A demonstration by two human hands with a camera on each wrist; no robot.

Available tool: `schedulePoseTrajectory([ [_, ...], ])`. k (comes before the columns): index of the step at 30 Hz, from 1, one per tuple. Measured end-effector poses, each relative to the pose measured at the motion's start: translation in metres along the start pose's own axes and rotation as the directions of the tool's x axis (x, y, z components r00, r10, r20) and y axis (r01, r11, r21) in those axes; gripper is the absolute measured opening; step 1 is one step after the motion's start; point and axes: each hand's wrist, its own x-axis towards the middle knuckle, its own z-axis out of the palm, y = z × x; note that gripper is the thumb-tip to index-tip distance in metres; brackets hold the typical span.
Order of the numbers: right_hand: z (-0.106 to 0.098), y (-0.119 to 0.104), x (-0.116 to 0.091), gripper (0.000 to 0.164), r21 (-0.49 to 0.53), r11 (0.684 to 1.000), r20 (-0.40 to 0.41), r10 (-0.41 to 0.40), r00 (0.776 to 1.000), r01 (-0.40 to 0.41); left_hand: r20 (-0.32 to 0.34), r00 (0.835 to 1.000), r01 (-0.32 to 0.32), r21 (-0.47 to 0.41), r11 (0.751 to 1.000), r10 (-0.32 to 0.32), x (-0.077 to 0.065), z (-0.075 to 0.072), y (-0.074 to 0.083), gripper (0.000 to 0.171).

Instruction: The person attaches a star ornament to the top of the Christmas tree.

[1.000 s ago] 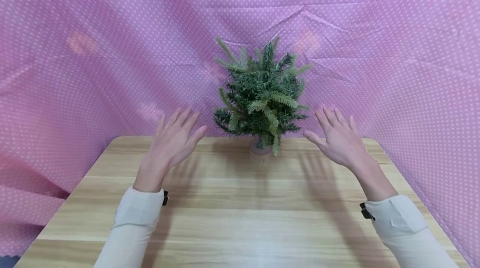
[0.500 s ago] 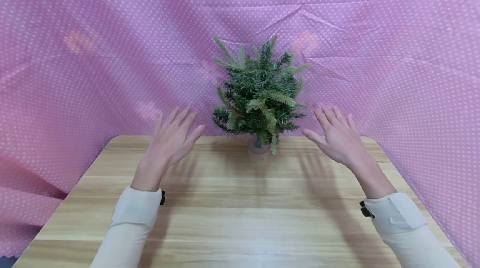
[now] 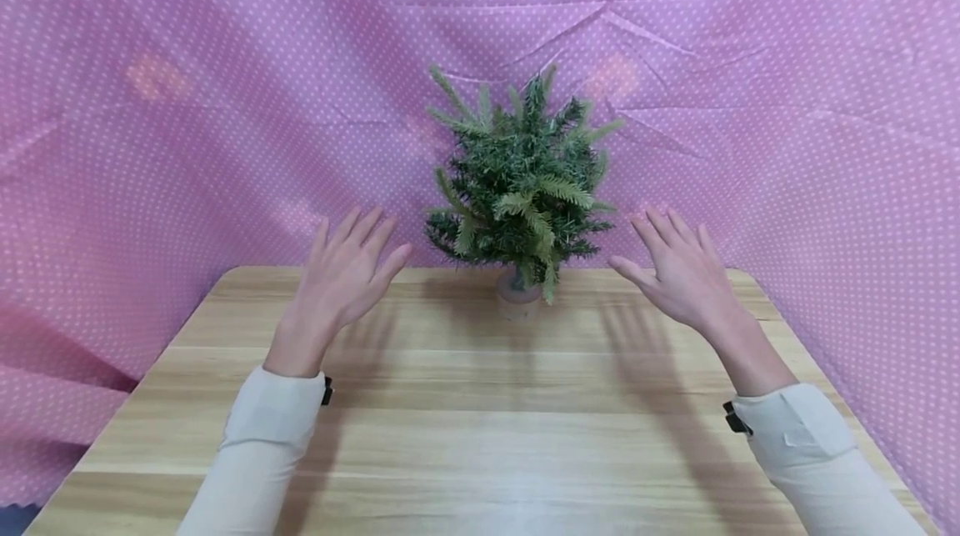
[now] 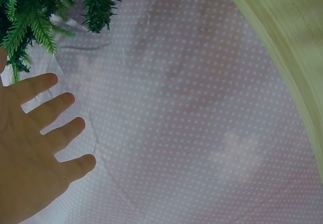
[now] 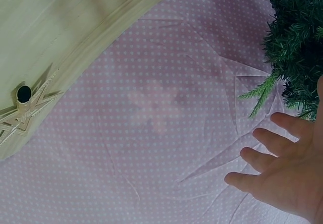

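A small artificial Christmas tree (image 3: pixel 525 186) with green needle branches stands upright in a round pot (image 3: pixel 517 300) near the table's back edge. To its left my left hand (image 3: pixel 341 282) is held over the table, fingers straight and spread. My right hand (image 3: pixel 686 278) mirrors it on the tree's other side, fingers likewise spread. Both hands hold nothing and stay apart from the branches. A gold openwork star (image 5: pixel 25 110) with a tube at its middle, like a tree topper, lies near the table's edge in the right wrist view; in the head view the right hand hides it.
The wooden table (image 3: pixel 480 444) has rounded back corners. Pink polka-dot cloth (image 3: pixel 300 61) hangs behind it and along both sides, close to the table's edges. Shadows of both arms fall across the wood.
Both hands keep nearly the same pose beside the tree. The head view has shifted very slightly; nothing was taken hold of or let go.
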Motion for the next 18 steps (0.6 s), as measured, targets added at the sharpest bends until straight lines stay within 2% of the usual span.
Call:
schedulePoseTrajectory([
  [4,0.0,0.001,0.0,0.085,0.008,1.0,-0.003,0.003,1.0,-0.002,-0.014,1.0,-0.016,0.008,1.0,0.016,0.002,-0.001,0.0,0.076],
  [13,0.002,0.007,-0.001,0.078,0.031,0.999,-0.053,-0.022,0.998,0.024,-0.119,0.99,-0.076,0.016,0.997,0.078,0.008,-0.006,0.003,0.07],
  [18,0.005,0.011,-0.002,0.074,0.034,0.999,-0.099,-0.039,0.994,0.043,-0.142,0.985,-0.109,-0.036,0.993,0.102,0.015,-0.004,0.001,0.073],
])
